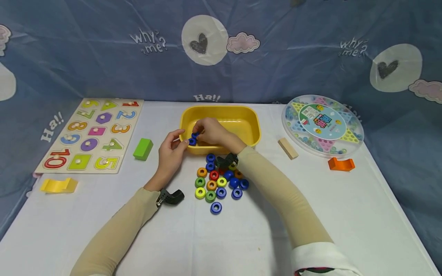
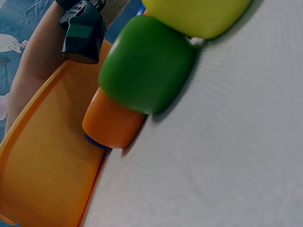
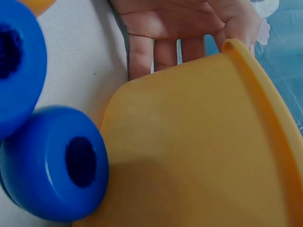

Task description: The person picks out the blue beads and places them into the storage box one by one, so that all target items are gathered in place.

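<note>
The yellow tub (image 1: 238,112) stands at the back middle of the table. My right hand (image 1: 212,132) reaches into its left end and pinches a blue ring (image 1: 195,135) between thumb and fingers. Another blue ring (image 1: 192,142) lies close below, near the tub's front left corner. My left hand (image 1: 170,151) rests at that corner, thumb and index finger at the rim. In the right wrist view, the left hand's fingers (image 3: 165,54) extend fairly straight beside the tub wall (image 3: 189,132). The left wrist view shows no fingers, only the right forearm (image 2: 35,61) behind the tub.
Coloured rings (image 1: 211,185) lie in a loose group before the tub, partly under my right wrist. At left are a number puzzle board (image 1: 119,145), a green block (image 1: 143,149) and a yellow block (image 1: 58,186). A round marble game box (image 1: 322,122), wooden block (image 1: 288,148) and orange block (image 1: 341,164) are right.
</note>
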Available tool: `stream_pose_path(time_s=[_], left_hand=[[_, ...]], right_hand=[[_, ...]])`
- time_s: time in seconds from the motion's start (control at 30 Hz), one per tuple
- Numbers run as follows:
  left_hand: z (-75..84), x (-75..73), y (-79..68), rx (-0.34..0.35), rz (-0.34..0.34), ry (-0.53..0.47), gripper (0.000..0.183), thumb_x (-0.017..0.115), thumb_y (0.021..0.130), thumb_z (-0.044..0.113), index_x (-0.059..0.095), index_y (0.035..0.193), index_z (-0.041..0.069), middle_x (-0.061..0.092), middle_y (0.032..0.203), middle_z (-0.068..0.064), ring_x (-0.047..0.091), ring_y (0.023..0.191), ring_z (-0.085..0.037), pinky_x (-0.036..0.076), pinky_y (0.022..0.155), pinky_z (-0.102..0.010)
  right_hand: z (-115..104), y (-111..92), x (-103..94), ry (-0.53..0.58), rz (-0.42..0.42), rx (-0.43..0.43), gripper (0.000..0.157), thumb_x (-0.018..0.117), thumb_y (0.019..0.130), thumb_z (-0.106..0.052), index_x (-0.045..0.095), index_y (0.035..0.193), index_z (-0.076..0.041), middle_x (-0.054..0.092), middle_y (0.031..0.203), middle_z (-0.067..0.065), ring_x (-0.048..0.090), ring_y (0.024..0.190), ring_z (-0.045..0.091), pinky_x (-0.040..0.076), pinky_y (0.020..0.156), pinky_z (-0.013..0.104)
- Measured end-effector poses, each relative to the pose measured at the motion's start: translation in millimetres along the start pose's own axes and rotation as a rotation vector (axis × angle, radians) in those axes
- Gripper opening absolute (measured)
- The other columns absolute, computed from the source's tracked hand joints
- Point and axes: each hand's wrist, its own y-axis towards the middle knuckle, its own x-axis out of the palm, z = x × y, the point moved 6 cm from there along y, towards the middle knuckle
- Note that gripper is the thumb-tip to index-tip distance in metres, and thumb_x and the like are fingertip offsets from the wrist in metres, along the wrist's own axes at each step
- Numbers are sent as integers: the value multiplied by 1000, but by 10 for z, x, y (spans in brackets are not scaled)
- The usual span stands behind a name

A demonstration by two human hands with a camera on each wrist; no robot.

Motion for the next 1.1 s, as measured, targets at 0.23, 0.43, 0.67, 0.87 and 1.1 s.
stream_pose_path(time_s=[0.23,0.43,0.67,0.87,1.1], left_hand=[[-63,10,19,24,12,17,39,59,94,17,55,131,7,53,137,-8,58,109,-22,47,84,-10],[-61,10,32,18,8,24,39,58,94,18,55,133,8,52,139,-7,57,112,-23,46,86,-11],[-5,-2,16,-15,6,22,40,57,95,15,54,134,7,50,142,-8,55,115,-24,45,87,-10],[254,2,-82,-16,-2,39,40,55,94,8,52,133,-1,50,141,-16,55,114,-29,44,85,-8],[192,8,-68,-19,6,35,40,55,94,8,52,133,-2,50,140,-16,55,113,-28,44,84,-7]], right_hand=[[-3,-41,-32,-9,-18,12,26,69,88,-8,68,114,-4,70,113,9,64,104,19,52,94,28],[-24,-208,-182,-37,-23,-29,30,67,90,-12,66,119,-5,68,117,9,62,107,19,50,98,31],[-39,-735,-500,-19,14,-123,34,67,89,-16,65,121,-5,68,119,12,65,88,19,55,87,31],[49,-1365,-606,-15,67,-210,28,70,87,-10,68,114,-3,71,109,11,66,82,15,57,76,28],[289,-1877,-361,48,51,-240,17,73,83,-6,69,99,-5,70,91,6,63,77,11,57,70,28]])
